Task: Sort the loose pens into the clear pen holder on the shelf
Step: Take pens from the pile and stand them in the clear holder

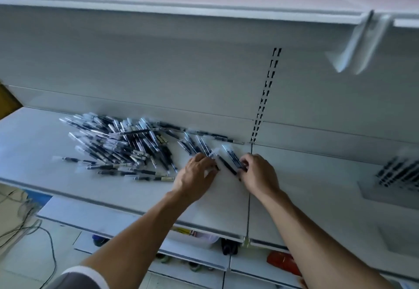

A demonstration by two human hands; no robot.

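The loose pens [118,143] lie in a crossed heap on the left part of the white shelf [34,152], dark barrels with clear caps pointing every way, some against the back panel. Each looks light, stiff and smooth, so they will probably roll and slip over one another; one lifted by its tip may swing, and a cap taken alone might pull off. Right of the heap the left hand [195,175] rests on the shelf with its fingers [210,164] bent against the near side of a small bunch of pens [229,161], though the blur hides whether they grip or only press. The bunch lies roughly parallel between the two hands. The right hand [258,175] has its fingers [243,164] curled onto the bunch's other side, pinching it. Squaring the pens side by side and taking them round the middle of the barrels, all pointing one way, looks the safest hold. Well apart, at the far right of the shelf, the clear pen holder [394,175] already has dark pens in it, leaning together.
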